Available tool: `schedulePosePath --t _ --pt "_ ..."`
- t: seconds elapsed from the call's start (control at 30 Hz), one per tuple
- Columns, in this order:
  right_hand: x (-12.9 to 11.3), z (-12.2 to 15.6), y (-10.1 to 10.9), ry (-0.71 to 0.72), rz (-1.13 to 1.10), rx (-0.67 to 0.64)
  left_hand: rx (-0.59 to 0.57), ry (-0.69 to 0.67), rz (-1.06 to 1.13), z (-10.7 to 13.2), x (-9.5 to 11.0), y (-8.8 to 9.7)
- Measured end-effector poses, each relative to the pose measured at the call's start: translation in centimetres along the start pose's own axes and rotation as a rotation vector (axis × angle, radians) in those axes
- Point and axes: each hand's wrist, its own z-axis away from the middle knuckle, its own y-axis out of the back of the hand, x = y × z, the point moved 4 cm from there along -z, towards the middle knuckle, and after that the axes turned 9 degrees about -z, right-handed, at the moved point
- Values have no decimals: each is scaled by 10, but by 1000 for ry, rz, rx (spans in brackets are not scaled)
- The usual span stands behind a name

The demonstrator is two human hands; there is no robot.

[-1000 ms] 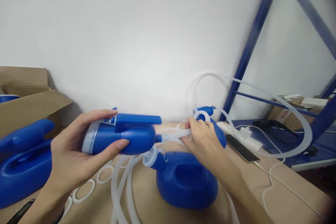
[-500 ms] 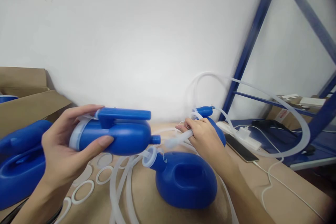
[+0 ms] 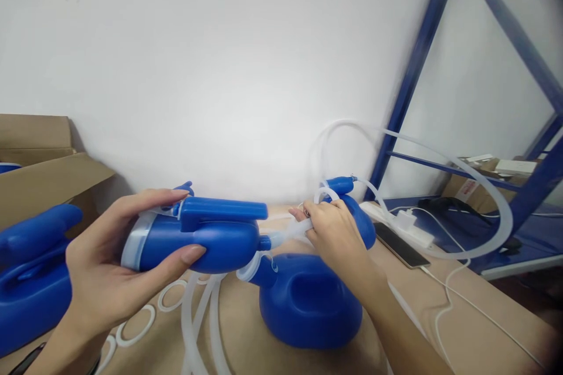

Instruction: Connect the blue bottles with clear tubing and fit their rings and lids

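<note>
My left hand (image 3: pixel 127 258) is wrapped round a blue plastic bottle (image 3: pixel 202 243) with a handle bar on top and a whitish cap, its narrow spout pointing right. In my right hand (image 3: pixel 332 228) is the end of a translucent white tube (image 3: pixel 285 235), gripped in the fingers. The tube's end meets the bottle's spout; how far it is pushed on I cannot tell. Just below them, a blue urinal bottle (image 3: pixel 310 302) with a side handle and a white-rimmed mouth lies on the table (image 3: pixel 246 328). Behind my right hand another blue bottle (image 3: pixel 360 220) is partly hidden.
White rings (image 3: pixel 136 325) and tube lengths (image 3: pixel 189 316) lie at the front left. Blue containers (image 3: pixel 33 299) and a cardboard box (image 3: pixel 48 181) stand at the left. A phone (image 3: pixel 401 245), a power strip (image 3: pixel 413 231) and a blue metal frame (image 3: pixel 411 70) are at the right.
The bottle in my left hand has moved right and slightly down. The tube in my right hand has shifted a little left, closing the gap between tube end and spout.
</note>
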Motion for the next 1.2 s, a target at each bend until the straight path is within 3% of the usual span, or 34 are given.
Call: schedulePosePath --t 0.13,0.27,0.43,0.53,0.7,0.83,0.97,1.2 --pt "-4 2 1 -25 -42 -27 16 -12 -40 2 3 0" --pt "-8 5 14 -39 -272 -60 53 -43 -65 2 -1 -1" --pt "-4 11 32 -88 -531 -233 117 -22 -82 2 -4 0" --pt "3 12 41 -41 -645 -279 144 28 -84 2 -10 3" --pt "14 6 46 156 -791 -149 162 119 13 -2 -28 5" --pt "21 4 41 96 -912 -23 142 169 50 -4 -34 0" --pt "8 5 36 224 -971 5 98 115 55 -3 -29 -3" --pt "-21 7 38 375 -809 82 99 43 -21 3 -14 0"
